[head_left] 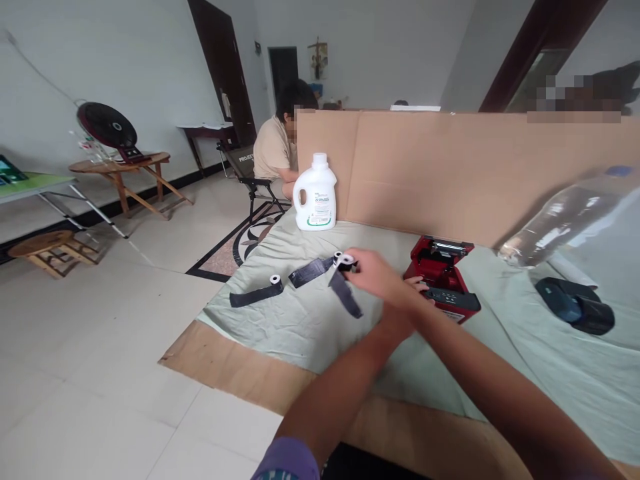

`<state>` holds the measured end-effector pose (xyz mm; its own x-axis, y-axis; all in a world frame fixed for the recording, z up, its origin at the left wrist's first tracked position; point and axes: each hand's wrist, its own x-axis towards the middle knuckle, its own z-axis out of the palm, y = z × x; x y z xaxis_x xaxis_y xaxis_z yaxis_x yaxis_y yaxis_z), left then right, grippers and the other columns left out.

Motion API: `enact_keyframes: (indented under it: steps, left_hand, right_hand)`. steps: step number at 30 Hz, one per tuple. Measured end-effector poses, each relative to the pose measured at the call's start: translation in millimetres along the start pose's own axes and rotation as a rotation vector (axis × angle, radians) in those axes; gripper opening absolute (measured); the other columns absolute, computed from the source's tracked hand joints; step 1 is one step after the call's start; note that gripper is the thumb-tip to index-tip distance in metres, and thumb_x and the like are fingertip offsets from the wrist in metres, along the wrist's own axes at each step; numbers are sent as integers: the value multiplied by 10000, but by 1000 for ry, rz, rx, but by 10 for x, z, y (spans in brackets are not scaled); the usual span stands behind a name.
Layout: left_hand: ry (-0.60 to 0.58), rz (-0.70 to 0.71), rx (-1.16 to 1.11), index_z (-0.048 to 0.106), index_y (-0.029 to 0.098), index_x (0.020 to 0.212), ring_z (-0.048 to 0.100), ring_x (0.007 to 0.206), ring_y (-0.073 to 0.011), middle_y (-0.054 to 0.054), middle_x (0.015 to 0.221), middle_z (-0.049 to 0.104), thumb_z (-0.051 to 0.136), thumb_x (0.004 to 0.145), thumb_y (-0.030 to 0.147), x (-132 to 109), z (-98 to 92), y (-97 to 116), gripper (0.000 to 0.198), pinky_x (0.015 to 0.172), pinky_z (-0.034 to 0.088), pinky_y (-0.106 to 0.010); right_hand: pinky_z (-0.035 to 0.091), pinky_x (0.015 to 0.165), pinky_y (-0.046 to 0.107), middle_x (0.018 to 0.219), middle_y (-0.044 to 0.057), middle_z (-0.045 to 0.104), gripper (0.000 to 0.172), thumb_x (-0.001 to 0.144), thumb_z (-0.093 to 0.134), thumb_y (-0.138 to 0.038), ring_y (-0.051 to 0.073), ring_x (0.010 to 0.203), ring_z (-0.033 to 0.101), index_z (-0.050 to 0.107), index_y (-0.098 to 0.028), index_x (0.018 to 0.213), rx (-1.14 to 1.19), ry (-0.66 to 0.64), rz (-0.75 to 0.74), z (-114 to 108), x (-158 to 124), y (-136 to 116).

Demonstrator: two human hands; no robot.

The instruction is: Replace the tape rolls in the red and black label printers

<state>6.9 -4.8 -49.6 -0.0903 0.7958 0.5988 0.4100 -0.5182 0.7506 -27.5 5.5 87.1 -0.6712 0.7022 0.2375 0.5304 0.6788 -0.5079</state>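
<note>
My forearms cross over the table. My right hand reaches left, its fingers closed on a small paper roll with a white core and a loose dark strip hanging down. Close behind it, a second dark roll lies partly unrolled. A third roll is farther left, its dark strip stretched along the cloth. My left hand, mostly hidden behind my right wrist, holds the side of a red printer. The printer's lid stands raised, with a black panel on the front part.
A white jug stands at the back of the cloth, before a cardboard partition. To the right are a large clear bottle and a black device. A person sits beyond the table. A fan stands on a wooden stool.
</note>
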Motion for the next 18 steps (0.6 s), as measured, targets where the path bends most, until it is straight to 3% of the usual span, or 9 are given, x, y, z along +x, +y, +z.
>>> enact_keyframes:
  steps: [4, 7, 10, 13, 18]
  left_hand:
    - [15, 76, 32, 637, 223, 1166, 597, 1238, -233, -59, 1374, 633, 640, 910, 315, 4, -12, -10, 273, 1103, 469, -404]
    - [27, 93, 56, 640, 226, 1167, 608, 1218, -214, -48, 1369, 641, 630, 910, 322, 1, -6, -21, 274, 1084, 483, -379]
    - [23, 84, 58, 646, 227, 1159, 611, 1208, -217, -40, 1369, 643, 630, 909, 330, 1, -4, -22, 271, 1073, 488, -377]
    - [3, 69, 41, 643, 231, 1168, 606, 1206, -219, -31, 1387, 630, 629, 910, 334, 6, -2, -28, 278, 1079, 481, -378]
    - [20, 77, -17, 633, 208, 1155, 580, 1260, -225, -72, 1388, 615, 641, 904, 353, 12, 69, -111, 290, 1136, 433, -405]
  right_hand:
    - [480, 728, 320, 1013, 100, 757, 241, 868, 662, -327, 286, 950, 709, 668, -208, 1077, -276, -115, 156, 786, 197, -44]
    - [488, 740, 349, 1051, 145, 749, 306, 937, 574, -341, 306, 961, 715, 623, -176, 1189, -389, -155, 193, 1070, 228, 7]
    - [497, 775, 373, 1083, 156, 743, 392, 938, 555, -365, 321, 991, 708, 589, -167, 1274, -427, -172, 175, 1106, 193, 41]
    - [498, 821, 363, 1191, 129, 724, 518, 919, 570, -401, 304, 1056, 686, 535, -203, 1396, -375, -133, 175, 990, 178, 122]
    - [464, 880, 329, 1253, 92, 702, 414, 971, 463, -317, 258, 1125, 621, 606, -231, 1350, -344, 12, 274, 693, 422, 435]
